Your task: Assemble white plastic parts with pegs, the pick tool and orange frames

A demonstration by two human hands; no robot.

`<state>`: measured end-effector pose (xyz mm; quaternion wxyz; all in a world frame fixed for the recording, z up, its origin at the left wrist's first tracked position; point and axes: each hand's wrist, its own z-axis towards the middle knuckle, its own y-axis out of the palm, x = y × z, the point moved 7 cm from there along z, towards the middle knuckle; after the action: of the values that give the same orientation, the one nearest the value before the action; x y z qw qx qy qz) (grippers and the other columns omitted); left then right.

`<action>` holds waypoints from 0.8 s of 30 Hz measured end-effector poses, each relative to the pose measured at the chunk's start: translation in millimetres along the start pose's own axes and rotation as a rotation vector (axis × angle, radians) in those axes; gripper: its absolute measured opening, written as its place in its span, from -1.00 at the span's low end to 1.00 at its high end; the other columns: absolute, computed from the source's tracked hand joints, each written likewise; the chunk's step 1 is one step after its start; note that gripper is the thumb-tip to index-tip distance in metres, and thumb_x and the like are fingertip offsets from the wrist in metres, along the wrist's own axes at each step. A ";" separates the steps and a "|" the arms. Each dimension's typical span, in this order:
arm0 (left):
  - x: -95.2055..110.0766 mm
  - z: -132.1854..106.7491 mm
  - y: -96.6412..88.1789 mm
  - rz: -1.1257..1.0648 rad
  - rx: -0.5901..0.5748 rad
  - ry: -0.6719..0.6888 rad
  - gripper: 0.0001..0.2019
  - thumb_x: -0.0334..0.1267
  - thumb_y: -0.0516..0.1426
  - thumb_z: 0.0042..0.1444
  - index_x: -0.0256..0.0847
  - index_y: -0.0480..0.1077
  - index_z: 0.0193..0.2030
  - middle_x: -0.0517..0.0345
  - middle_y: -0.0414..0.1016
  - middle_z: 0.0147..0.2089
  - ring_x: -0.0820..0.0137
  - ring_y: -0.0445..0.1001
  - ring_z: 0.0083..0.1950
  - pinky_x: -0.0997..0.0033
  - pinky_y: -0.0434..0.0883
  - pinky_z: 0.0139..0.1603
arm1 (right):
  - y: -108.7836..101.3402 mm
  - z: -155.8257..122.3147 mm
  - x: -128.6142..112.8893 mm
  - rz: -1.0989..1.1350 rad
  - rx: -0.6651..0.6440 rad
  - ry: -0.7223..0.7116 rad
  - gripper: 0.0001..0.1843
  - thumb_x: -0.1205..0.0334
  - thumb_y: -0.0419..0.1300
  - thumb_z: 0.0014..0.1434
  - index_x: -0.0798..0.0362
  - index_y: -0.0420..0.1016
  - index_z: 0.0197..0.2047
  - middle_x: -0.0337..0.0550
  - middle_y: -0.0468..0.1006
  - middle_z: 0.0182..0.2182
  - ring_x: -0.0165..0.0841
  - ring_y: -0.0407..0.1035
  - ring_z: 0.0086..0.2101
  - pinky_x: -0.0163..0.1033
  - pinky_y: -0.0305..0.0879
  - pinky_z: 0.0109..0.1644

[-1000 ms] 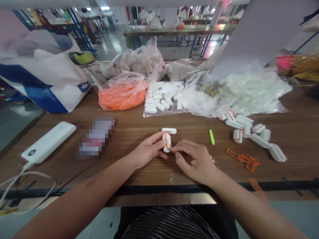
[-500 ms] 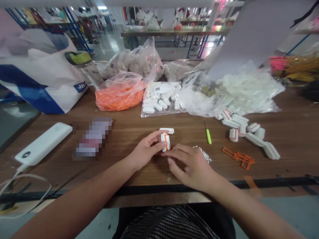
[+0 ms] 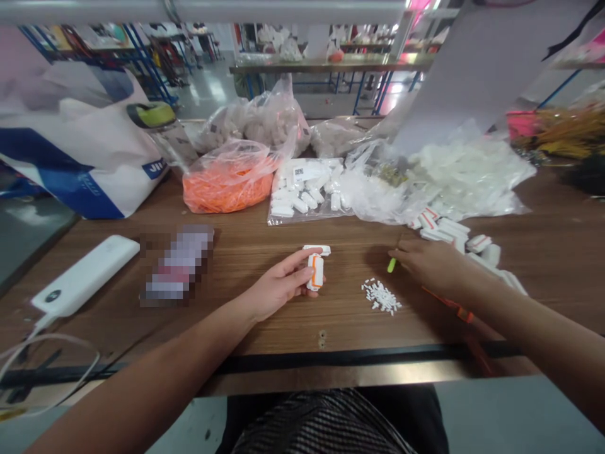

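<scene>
My left hand [image 3: 288,277] is closed round a small white plastic case [image 3: 316,272] with an orange band, held upright just above the table. Right behind that case lies another white piece [image 3: 317,250]. Over to the right, my right hand [image 3: 428,261] pinches a small screwdriver [image 3: 392,264] by its yellow-green handle. Its handle leans, and the fingers hide most of the tool. A pile of tiny white pegs [image 3: 382,297] lies between my two hands. Orange frames [image 3: 464,314] are partly covered by my right forearm.
Finished-looking white cases [image 3: 481,243] are heaped at the right. Along the back stand a bag of orange parts [image 3: 229,183], a bag of white cases [image 3: 307,189] and a bag of translucent pieces [image 3: 472,170]. A power bank [image 3: 85,274] and a blurred flat object [image 3: 179,261] lie left.
My right hand has left the case and moved right to the screwdriver, which has tilted in its fingers. The peg pile is uncovered. My left hand still holds the case.
</scene>
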<state>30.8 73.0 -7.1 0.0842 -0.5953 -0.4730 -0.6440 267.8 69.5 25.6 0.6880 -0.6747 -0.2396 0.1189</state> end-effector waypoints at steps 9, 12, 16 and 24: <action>-1.8 1.0 -4.4 0.149 0.026 0.015 -0.55 -0.14 0.26 0.12 -0.04 0.39 0.16 0.10 0.40 -0.22 0.38 0.43 -0.22 0.56 0.41 -0.46 | -61.1 -17.0 -24.3 0.707 0.577 0.348 -0.84 0.18 0.12 0.22 0.03 0.46 -0.34 -0.20 0.54 -0.59 -0.37 0.42 -0.62 -0.28 0.31 -0.55; -2.4 1.5 -5.4 0.146 0.030 0.021 -0.57 -0.16 0.26 0.12 -0.04 0.40 0.15 0.11 0.39 -0.23 0.40 0.42 -0.23 0.56 0.42 -0.46 | -62.7 -16.8 -56.8 1.287 0.682 0.393 -0.80 0.18 0.10 0.27 0.03 0.50 -0.33 -0.23 0.58 -0.56 -0.41 0.46 -0.63 -0.32 0.40 -0.58; -1.8 2.0 -5.4 0.131 0.037 0.025 -0.57 -0.17 0.28 0.09 -0.06 0.43 0.12 0.14 0.40 -0.27 0.45 0.40 -0.29 0.57 0.41 -0.46 | -54.3 -12.3 -81.0 1.468 0.750 0.428 -0.80 0.20 0.14 0.26 0.06 0.52 -0.35 -0.21 0.59 -0.55 -0.42 0.47 -0.63 -0.35 0.43 -0.59; -1.4 2.0 -5.2 0.144 0.067 0.015 -0.52 -0.15 0.31 0.05 -0.11 0.43 0.13 0.14 0.44 -0.29 0.48 0.39 -0.33 0.58 0.37 -0.47 | -40.5 -12.3 -83.0 1.381 0.765 0.424 -0.80 0.23 0.13 0.28 0.06 0.54 -0.34 -0.24 0.59 -0.53 -0.45 0.49 -0.61 -0.38 0.45 -0.55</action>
<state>29.1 76.6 -11.3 0.1538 -0.6199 -0.4496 -0.6244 196.2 15.9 51.8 0.6729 -0.3971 0.4227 0.4592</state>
